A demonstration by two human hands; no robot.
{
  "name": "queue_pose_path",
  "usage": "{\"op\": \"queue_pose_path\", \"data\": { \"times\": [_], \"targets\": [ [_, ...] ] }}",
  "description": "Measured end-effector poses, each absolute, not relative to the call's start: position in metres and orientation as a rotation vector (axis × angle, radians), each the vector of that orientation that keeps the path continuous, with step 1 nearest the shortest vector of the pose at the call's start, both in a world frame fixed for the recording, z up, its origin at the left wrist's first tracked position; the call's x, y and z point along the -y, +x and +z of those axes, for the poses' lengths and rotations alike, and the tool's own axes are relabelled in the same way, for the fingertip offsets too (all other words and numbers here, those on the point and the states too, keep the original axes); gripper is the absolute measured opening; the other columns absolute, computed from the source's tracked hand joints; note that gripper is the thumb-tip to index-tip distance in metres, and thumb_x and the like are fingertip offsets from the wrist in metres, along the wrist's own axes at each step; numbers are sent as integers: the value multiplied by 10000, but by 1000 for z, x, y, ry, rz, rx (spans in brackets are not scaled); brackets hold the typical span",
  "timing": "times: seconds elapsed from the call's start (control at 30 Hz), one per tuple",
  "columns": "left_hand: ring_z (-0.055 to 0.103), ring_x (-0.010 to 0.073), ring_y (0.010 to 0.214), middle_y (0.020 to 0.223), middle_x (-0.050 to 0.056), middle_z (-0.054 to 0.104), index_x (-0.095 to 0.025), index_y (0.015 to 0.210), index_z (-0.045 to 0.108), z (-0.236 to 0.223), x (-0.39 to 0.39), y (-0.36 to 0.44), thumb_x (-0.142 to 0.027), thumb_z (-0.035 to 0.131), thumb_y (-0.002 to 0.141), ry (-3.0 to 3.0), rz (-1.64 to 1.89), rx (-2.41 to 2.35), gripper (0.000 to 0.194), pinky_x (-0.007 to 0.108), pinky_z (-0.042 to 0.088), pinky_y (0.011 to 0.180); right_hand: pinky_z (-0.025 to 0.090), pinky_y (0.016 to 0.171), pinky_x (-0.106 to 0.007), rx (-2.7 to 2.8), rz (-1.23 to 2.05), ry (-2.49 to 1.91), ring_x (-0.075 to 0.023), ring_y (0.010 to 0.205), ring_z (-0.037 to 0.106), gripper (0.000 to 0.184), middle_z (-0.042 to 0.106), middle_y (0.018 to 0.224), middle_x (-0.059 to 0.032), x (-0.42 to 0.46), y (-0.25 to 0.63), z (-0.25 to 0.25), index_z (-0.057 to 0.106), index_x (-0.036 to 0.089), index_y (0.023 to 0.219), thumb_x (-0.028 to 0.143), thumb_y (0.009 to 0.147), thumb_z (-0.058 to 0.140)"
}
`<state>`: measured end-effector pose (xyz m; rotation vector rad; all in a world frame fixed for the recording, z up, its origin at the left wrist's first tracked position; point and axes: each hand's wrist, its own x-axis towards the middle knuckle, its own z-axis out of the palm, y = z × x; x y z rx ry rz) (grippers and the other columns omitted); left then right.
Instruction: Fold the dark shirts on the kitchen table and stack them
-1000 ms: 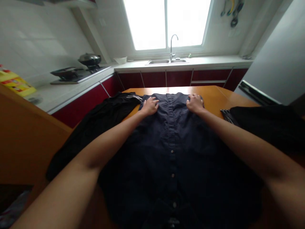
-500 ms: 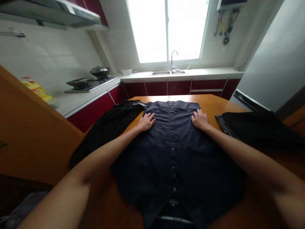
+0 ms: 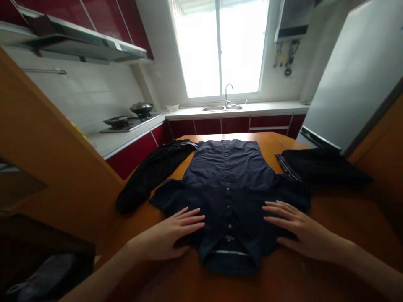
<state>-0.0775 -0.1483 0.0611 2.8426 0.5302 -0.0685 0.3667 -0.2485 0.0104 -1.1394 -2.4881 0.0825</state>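
Note:
A dark navy short-sleeved button shirt (image 3: 208,184) lies spread face up on the wooden table (image 3: 267,137), its collar toward me and its hem at the far side. White buttons run down its middle. My left hand (image 3: 179,230), fingers spread, is over the left shoulder of the shirt near the collar. On the other side, my right hand (image 3: 297,228) is also spread, over the right shoulder. Whether the palms press on the cloth or hover just above it, I cannot tell. Neither hand grips anything.
Black clothing with white stripes (image 3: 151,174) lies left of the shirt; a folded black garment (image 3: 321,165) lies to the right. Beyond the table are a sink (image 3: 214,108), a stove with a lidded wok (image 3: 141,108), and a fridge (image 3: 352,71). An orange wooden panel (image 3: 63,151) stands at left.
Both hands have come back toward me from the far part of the shirt to its shoulders. The camera view has tilted up, and the shirt's sleeves now show.

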Motion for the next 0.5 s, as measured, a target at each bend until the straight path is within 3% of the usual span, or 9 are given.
{"op": "queue_pose_path", "data": {
  "times": [0.1,0.17,0.3,0.5],
  "targets": [
    [417,265,1431,1537,86,462,-232,1517,431,39,159,-75,-118,542,925,3015,46,-506,613,467,368,1184,524,908,-386,2490,-105,-1101,-236,1061,645,169,698,1103,-93,260,370,4,716,224,1065,208,947,596],
    [493,245,1377,1481,110,527,-183,1490,467,28,158,-74,-68,461,954,3111,137,-461,548,418,421,1156,516,833,-355,2529,-184,-1058,-203,919,647,175,691,990,-79,264,368,3,709,206,1007,165,965,544],
    [517,191,1355,1447,85,568,-186,1516,424,21,157,-76,14,350,956,3148,258,-410,599,340,452,1138,488,858,-371,2625,-205,-1048,-217,948,614,184,667,1031,-92,274,363,3,678,183,1089,186,966,541],
    [538,184,1336,1426,95,588,-182,1515,427,25,168,-81,-40,359,999,3052,311,-401,539,331,468,1122,471,830,-367,2676,-215,-1163,-223,885,572,233,639,969,-95,282,361,-1,644,154,973,24,912,460]
  ]
}}
